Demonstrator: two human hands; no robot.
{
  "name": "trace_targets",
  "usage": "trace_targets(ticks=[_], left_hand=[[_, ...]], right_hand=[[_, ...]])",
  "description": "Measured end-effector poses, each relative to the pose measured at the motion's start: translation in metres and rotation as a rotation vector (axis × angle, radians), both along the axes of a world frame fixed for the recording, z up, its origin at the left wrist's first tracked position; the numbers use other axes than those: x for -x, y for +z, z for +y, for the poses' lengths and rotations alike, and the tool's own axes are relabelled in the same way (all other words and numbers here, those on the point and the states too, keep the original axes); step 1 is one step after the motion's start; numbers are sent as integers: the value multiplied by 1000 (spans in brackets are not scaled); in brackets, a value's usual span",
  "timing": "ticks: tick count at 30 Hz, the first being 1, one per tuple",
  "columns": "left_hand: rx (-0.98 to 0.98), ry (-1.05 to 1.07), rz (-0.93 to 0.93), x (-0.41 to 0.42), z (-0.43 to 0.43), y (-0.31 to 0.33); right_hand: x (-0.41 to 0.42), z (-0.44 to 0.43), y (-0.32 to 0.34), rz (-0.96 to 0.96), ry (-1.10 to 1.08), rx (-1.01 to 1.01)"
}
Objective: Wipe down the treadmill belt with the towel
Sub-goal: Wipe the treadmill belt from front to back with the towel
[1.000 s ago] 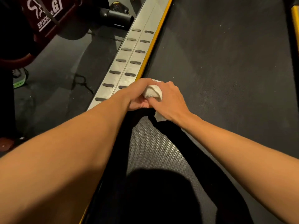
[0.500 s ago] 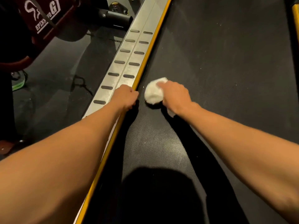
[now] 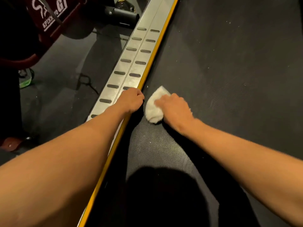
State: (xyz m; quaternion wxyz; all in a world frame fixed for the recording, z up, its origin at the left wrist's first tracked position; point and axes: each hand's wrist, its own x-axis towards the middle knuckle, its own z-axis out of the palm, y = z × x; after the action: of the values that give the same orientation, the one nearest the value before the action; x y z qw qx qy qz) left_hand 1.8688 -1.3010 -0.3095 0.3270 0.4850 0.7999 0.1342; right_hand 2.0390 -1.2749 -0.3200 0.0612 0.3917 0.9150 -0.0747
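The black treadmill belt (image 3: 221, 79) fills the right side of the view, with pale specks scattered on it. A small white towel (image 3: 154, 108), bunched up, lies on the belt close to its left edge. My right hand (image 3: 176, 108) presses down on the towel and grips its right side. My left hand (image 3: 131, 99) rests as a loose fist on the yellow strip (image 3: 157, 53) and the silver side rail (image 3: 131, 63), just left of the towel and apart from it. Its fingers are curled and I see nothing in them.
The silver side rail with dark grip pads runs diagonally up the view. Left of it is dark gym floor (image 3: 65, 89) with a cable, and a maroon spinning bike (image 3: 49, 17) at the top left. My shadow darkens the belt at the bottom.
Both hands were together on the towel a second ago. The left hand let go and moved left onto the rail, while the right hand kept the towel on the belt.
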Motion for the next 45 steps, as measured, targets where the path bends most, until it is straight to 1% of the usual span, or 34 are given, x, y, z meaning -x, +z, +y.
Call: trace_targets(ticks=[1,2,3,4,5,8,10,12,14,16,17,19,22,24,26,29,30,31,33,35,37,38,39,41,42,43,45], left_hand=[[-6,8,-13,0,0,0],[-9,11,-20,0,-1,0],[-12,6,-19,-1,-2,-1],[-14,-11,-3,-3,-3,-1],[-10,-33,23,-4,-4,-2],[6,-117,98,-5,-7,-1],[24,-161,107,-7,-7,3],[46,-197,117,-12,-7,6],[92,-248,137,-17,-10,8],[143,-291,135,-23,-15,5],[156,-310,141,-25,-18,4],[159,-360,180,-26,-25,5],[145,-430,245,-27,-34,8],[150,-446,263,-31,-37,10],[165,-459,278,-34,-36,12],[186,-461,290,-36,-29,16],[198,-463,287,-36,-28,16],[221,-475,286,-36,-29,16],[260,-495,303,-38,-30,15],[267,-508,314,-44,-33,13],[248,-515,305,-55,-36,13],[228,-529,298,-61,-36,12],[205,-552,298,-67,-35,9],[186,-611,325,-80,-30,9],[175,-633,347,-85,-25,9],[165,-640,364,-90,-21,11],[179,-621,415,-98,-16,14]], right_hand=[[-1,-25,-1,43,101,54],[-4,-47,0,115,192,148],[-7,-61,4,168,226,260],[-10,-63,7,218,198,331],[-11,-54,8,262,136,330],[-22,6,2,307,-121,162],[-35,33,0,223,-218,129],[-39,17,-2,182,-229,158],[-37,-32,-3,228,-145,289],[-39,-79,0,259,8,459],[-41,-86,3,246,58,475],[-43,-59,7,236,20,373],[-48,4,9,272,-175,180],[-52,17,5,275,-288,140],[-48,-8,-2,251,-245,163],[-45,-64,-10,213,26,206],[-48,-67,-11,229,97,216],[-53,-60,-10,229,121,206],[-67,-28,-13,224,55,125],[-84,3,-15,219,-92,59],[-90,-2,-13,253,-183,126],[-90,-18,-13,266,-181,173],[-90,-39,-10,246,-131,219],[-101,-76,-9,246,83,263],[-109,-74,-8,275,113,269],[-115,-60,-3,285,67,249],[-130,-15,-8,253,-86,93]])
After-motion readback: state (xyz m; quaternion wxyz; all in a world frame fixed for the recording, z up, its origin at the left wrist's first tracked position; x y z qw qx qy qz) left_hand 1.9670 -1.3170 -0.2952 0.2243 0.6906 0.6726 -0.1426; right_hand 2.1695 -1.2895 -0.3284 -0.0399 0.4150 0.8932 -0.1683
